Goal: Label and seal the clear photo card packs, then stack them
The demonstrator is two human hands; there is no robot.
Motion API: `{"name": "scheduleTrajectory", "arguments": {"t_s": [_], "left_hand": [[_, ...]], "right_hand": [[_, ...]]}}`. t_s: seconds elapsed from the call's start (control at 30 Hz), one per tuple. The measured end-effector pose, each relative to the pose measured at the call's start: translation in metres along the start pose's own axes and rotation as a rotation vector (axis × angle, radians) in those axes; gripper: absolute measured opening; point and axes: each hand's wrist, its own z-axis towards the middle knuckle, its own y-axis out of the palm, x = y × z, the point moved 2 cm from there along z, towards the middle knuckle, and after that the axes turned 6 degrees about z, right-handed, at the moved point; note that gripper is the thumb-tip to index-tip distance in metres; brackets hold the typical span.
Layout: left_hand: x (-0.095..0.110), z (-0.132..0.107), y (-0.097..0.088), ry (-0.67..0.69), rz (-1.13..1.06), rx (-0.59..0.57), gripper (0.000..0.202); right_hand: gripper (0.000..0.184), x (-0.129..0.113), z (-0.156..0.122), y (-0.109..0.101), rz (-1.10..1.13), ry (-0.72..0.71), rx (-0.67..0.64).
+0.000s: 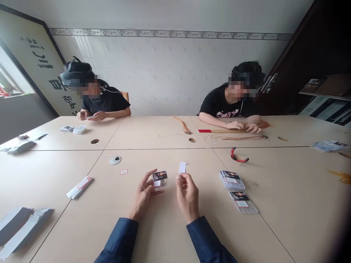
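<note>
Fingers of the left hand (143,195): part-curled and loosely spread, gripping the edge of a small plastic packet (159,179) that holds a black and red printed card.
Fingers of the right hand (188,197): closed in a pinch on the lower end of a white paper strip (182,167), which stands up above them.
Sleeves: navy blue (120,239), reaching to both wrists.
Hands: over the tabletop (164,233), a little apart, with the packet and the strip between them.
To the right: two stacks of matching packets (231,179) (243,201) lying just beside each other.
To the left: a bundle of white paper strips (79,187), and at the near corner, long pale grey card strips (19,230).
Ahead: a small red-edged label (124,171) near a round grommet (115,160).
Further right: a curved red object (240,155), too small to identify, and a loose stack of packets (327,146) near the far edge.
Far left: a seated person in a black T-shirt (105,104), whose hands (91,115) meet over something small, near two little stacks of packets (73,129).
Far right: a second seated person in black (226,107), whose hands (244,126) rest on a wooden ruler with a red end (219,130), among orange tasselled cords (236,137).
Behind: a tiled wall (164,73) with a patterned border, and a framed calligraphy board (35,62).
</note>
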Motion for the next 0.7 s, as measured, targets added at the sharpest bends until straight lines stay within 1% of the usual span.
{"name": "scheduleTrajectory", "arguments": {"t_s": [0.07, 0.13, 0.2, 0.33, 0.5, 0.7], "left_hand": [[-0.001, -0.002, 0.000, -0.009, 0.012, -0.041, 0.065], [-0.002, -0.003, -0.001, -0.001, 0.057, -0.036, 0.065], [-0.002, -0.004, -0.002, 0.007, 0.096, -0.024, 0.064], [-0.004, -0.004, -0.003, 0.000, 0.073, -0.063, 0.058], [-0.007, -0.001, -0.004, -0.006, 0.004, -0.068, 0.053], [-0.008, 0.001, -0.005, 0.017, -0.036, -0.045, 0.050]], "right_hand": [[0.031, -0.009, -0.011, 0.011, -0.043, -0.012, -0.173], [0.030, -0.014, -0.020, 0.019, -0.117, -0.020, -0.242], [0.029, -0.016, -0.025, 0.025, -0.186, -0.033, -0.247], [0.025, -0.012, -0.025, 0.025, -0.235, -0.029, -0.209], [0.019, -0.005, -0.022, 0.022, -0.210, -0.017, -0.208], [0.020, -0.003, -0.022, 0.022, -0.163, -0.017, -0.221]]}}
